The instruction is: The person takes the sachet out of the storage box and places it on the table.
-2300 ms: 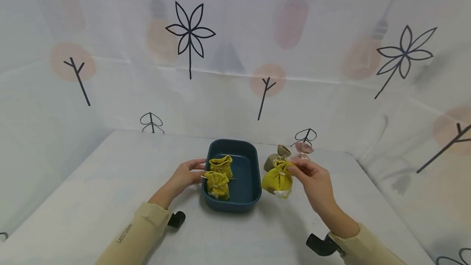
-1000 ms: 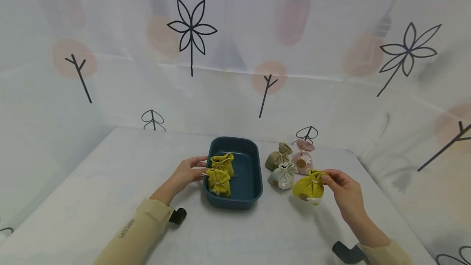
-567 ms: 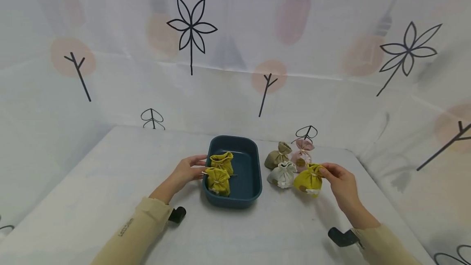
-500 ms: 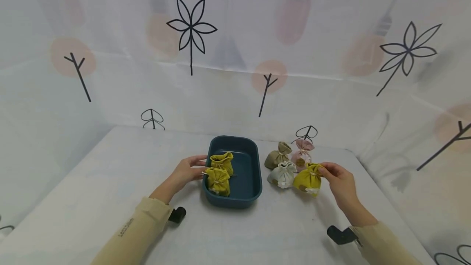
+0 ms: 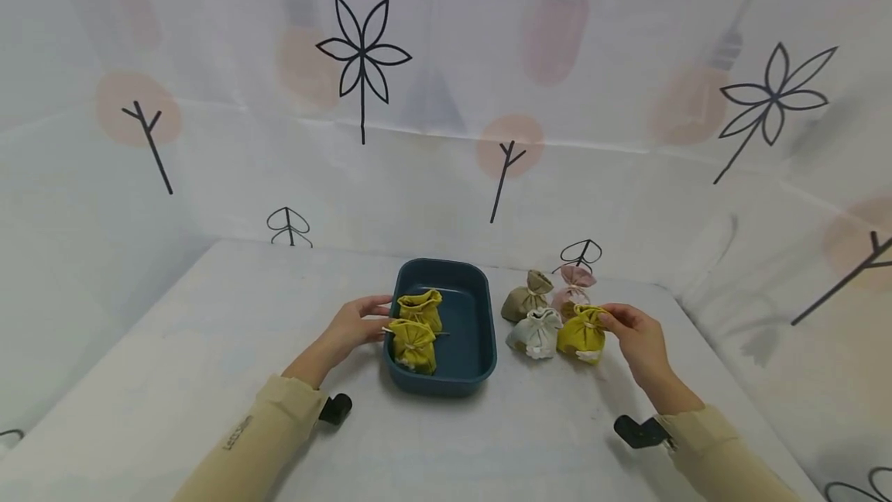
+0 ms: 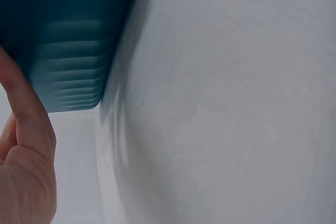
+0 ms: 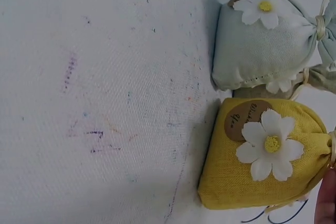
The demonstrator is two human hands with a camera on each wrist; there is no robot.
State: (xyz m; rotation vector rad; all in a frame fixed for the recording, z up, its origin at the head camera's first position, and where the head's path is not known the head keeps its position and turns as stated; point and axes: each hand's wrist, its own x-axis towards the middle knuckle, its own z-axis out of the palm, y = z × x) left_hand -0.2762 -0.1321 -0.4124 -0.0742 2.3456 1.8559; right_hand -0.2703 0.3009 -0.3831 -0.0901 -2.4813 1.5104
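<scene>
right hand [image 5: 639, 341] pinches the gathered neck of a yellow pouch [image 5: 580, 336] standing on the table [image 5: 446, 448], just beside a pale pouch [image 5: 533, 331]. left hand [image 5: 350, 328], fingers loosely extended, touches the side of a blue bin [image 5: 435, 386] that holds two more yellow pouches [image 5: 414, 348].

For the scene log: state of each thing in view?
Teal bin: upright, lidless
Front binned yellow pouch: tied
Rear binned yellow pouch: ruffle agape
Held yellow pouch: tied, pinched by right hand
Pale grey pouch: tied, on table
Olive pouch: tied, on table
Pink pouch: tied, partly hidden
</scene>
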